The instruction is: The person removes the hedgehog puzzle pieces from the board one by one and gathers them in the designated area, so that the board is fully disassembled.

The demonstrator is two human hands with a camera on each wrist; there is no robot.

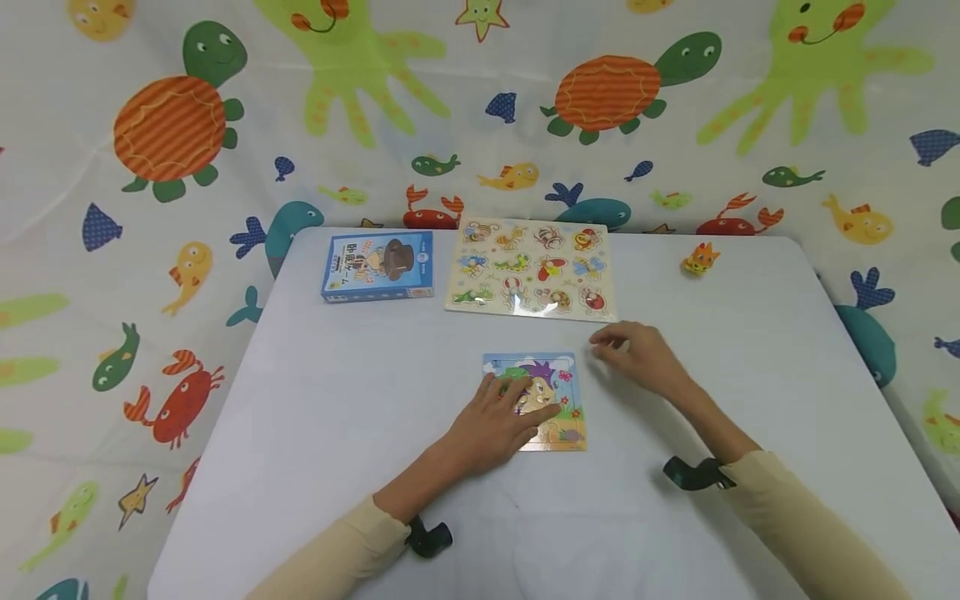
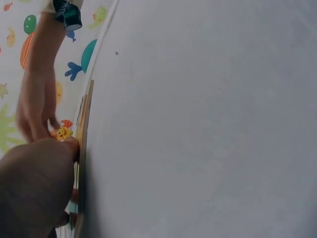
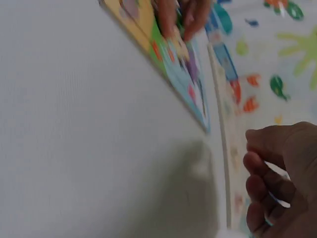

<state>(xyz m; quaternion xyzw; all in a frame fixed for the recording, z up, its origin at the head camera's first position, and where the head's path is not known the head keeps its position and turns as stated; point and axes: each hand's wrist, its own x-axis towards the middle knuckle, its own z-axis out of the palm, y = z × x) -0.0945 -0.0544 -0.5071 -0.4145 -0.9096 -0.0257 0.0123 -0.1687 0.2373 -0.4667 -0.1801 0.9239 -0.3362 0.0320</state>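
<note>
A small square jigsaw puzzle (image 1: 572, 421) with a colourful cartoon picture lies flat on the white table. My left hand (image 1: 487, 427) rests on it with fingers spread, covering its left and middle parts. To the right of the puzzle's upper corner, my right hand (image 1: 643, 360) hovers above the table, its fingers loosely bent and nothing visible between them. In the right wrist view, the puzzle (image 3: 171, 67) appears under the left fingers, apart from the right hand (image 3: 287, 173). The left wrist view catches the puzzle edge-on beside the left hand (image 2: 37, 178).
Behind the puzzle lies a wooden insect puzzle board (image 1: 528, 271). A blue box (image 1: 378, 267) with a hat-wearing figure is to its left. A small orange and yellow toy (image 1: 701, 260) stands at the back right. Printed sea-animal cloth (image 1: 480, 83) hangs behind the table (image 1: 337, 400).
</note>
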